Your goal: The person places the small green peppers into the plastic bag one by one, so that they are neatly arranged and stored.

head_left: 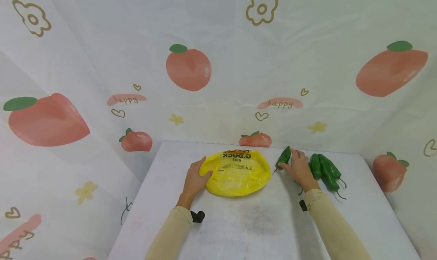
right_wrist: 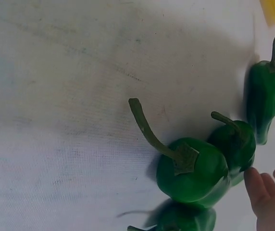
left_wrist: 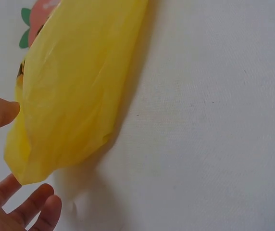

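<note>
A yellow plastic bag (head_left: 235, 180) printed "G.DUCK KIDS" lies towards the back of the table, its print upside down. At its left edge is my left hand (head_left: 196, 180), thumb on one side and fingers spread on the other, without a visible pinch. My right hand (head_left: 300, 170) is between a lone green pepper (head_left: 284, 157) and a cluster of green peppers (head_left: 329, 176). In the right wrist view, its loosely extended fingers (right_wrist: 255, 187) are beside a small pepper (right_wrist: 233, 144); whether they touch it I cannot tell.
Several peppers lie close together on the right of the white table (head_left: 235, 229), stems pointing towards me. Behind the table hangs a white fruit-print backdrop (head_left: 222, 112), which also covers both sides.
</note>
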{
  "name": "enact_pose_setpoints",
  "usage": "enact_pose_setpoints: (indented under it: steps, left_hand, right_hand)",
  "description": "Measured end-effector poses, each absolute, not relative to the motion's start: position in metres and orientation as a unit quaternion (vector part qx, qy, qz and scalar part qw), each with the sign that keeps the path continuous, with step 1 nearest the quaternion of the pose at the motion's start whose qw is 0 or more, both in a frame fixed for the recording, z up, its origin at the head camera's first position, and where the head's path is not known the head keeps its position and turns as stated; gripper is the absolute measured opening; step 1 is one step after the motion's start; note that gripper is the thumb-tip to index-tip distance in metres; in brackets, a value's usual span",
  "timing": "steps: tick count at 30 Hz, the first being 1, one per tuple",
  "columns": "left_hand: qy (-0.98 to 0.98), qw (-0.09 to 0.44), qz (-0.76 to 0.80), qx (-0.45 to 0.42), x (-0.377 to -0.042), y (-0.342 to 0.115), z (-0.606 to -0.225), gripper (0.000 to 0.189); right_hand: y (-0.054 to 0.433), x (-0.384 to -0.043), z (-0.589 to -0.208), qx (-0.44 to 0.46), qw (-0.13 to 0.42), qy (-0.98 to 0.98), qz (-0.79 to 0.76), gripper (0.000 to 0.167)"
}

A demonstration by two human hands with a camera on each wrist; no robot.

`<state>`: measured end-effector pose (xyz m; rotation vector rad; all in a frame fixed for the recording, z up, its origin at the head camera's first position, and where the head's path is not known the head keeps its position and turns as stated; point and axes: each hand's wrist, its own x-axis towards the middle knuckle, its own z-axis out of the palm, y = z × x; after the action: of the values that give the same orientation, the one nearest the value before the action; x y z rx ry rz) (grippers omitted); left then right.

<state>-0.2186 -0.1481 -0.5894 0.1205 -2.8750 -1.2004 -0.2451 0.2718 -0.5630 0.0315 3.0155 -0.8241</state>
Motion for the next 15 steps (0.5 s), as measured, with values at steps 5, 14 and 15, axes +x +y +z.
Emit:
enact_pose_setpoints:
  steps: [5, 14, 15]
  left_hand:
    - [-0.913, 0.001, -0.404, 0.05, -0.219, -0.147, -0.592, 0.065]
    - [-0.901, -0.002, -0.43, 0.064, -0.219, -0.15, -0.599, 0.061]
    - [-0.898, 0.001, -0.435, 0.062, -0.219, -0.15, -0.6, 0.061]
  right_hand:
    - [0.278, -0.248, -0.564, 0.033, 0.014, 0.958, -0.284, 0.089]
    - [0.284, -0.249, -0.568, 0.062, 0.017, 0.955, -0.29, 0.084]
    - [0.285, -0.249, -0.568, 0.064, 0.016, 0.955, -0.29, 0.083]
